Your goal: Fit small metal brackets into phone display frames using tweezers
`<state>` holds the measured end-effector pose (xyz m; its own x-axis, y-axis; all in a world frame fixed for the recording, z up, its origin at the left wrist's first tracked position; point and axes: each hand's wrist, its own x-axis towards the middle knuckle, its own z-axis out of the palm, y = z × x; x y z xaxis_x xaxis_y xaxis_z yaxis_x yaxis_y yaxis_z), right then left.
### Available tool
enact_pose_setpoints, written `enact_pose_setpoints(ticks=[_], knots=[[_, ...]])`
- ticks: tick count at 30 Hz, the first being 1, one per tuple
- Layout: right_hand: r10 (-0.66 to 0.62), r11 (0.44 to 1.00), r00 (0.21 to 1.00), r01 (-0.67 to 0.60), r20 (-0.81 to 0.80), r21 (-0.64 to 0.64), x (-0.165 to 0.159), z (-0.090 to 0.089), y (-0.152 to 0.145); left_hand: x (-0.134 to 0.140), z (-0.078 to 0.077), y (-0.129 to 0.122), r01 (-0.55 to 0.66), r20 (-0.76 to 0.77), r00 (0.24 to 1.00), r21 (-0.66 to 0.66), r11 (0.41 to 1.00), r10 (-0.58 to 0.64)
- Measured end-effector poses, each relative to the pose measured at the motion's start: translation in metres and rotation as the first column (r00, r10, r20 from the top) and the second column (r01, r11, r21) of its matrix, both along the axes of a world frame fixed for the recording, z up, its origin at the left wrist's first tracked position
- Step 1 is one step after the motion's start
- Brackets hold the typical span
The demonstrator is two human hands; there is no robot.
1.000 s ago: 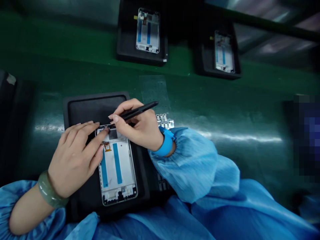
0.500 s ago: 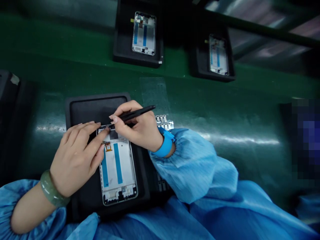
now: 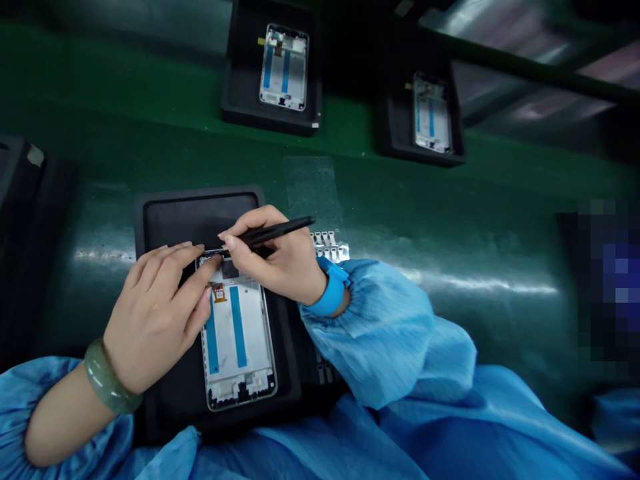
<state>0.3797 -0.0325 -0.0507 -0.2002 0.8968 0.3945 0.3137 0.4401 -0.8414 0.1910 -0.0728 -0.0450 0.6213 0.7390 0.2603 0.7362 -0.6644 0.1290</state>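
A phone frame (image 3: 255, 340) with a silvery-white inside, two blue strips and a small orange flex connector (image 3: 220, 293) lies in a black tray (image 3: 200, 207). My left hand (image 3: 160, 300) rests at its upper left corner. The fingers are stretched out, with the index fingertip touching the frame and the thumb by its left edge. Pinched in my right hand (image 3: 275, 260) is a slim black pen-shaped tool (image 3: 280, 230), slanting down to the frame's top edge. Its tip is too small to make out, and my fingers partly cover the top edge.
Two more phone frames (image 3: 284, 67) (image 3: 433, 113) lie in black trays at the back. Right of my tray are a clear plastic sheet (image 3: 313, 187) and a strip of small metallic pieces (image 3: 330, 247). Another black tray (image 3: 15, 167) stands at the left edge. The worktop (image 3: 450, 220) is green.
The whole view has shifted slightly. Both hands keep nearly the same pose on the phone frame, and the black tool is tilted a little flatter.
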Motion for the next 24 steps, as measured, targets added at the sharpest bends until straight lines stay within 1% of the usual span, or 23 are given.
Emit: enact_pose_setpoints(ticks=[6, 11, 17, 24], knots=[[0.014, 1.0, 0.999, -0.015, 0.037, 0.028, -0.0005, -0.0007, 0.0, 0.0002, 0.0007, -0.0004, -0.003, 0.004, 1.0, -0.009, 1.0, 0.003], [-0.002, 0.998, 0.997, -0.003, 0.076, 0.065, -0.0008, -0.0004, -0.0007, 0.0007, 0.0011, -0.0003, -0.004, 0.015, 1.0, -0.016, 1.0, 0.004], [-0.012, 0.998, 0.996, 0.006, 0.092, 0.064, -0.0014, -0.0003, -0.0023, 0.001, 0.0015, -0.0005, -0.013, 0.011, 1.0, -0.025, 1.0, 0.014], [0.018, 0.989, 0.994, -0.034, 0.111, 0.145, -0.0011, -0.0039, -0.0006, 0.0009, 0.0008, -0.0009, -0.008, 0.016, 1.0, -0.008, 1.0, 0.009]])
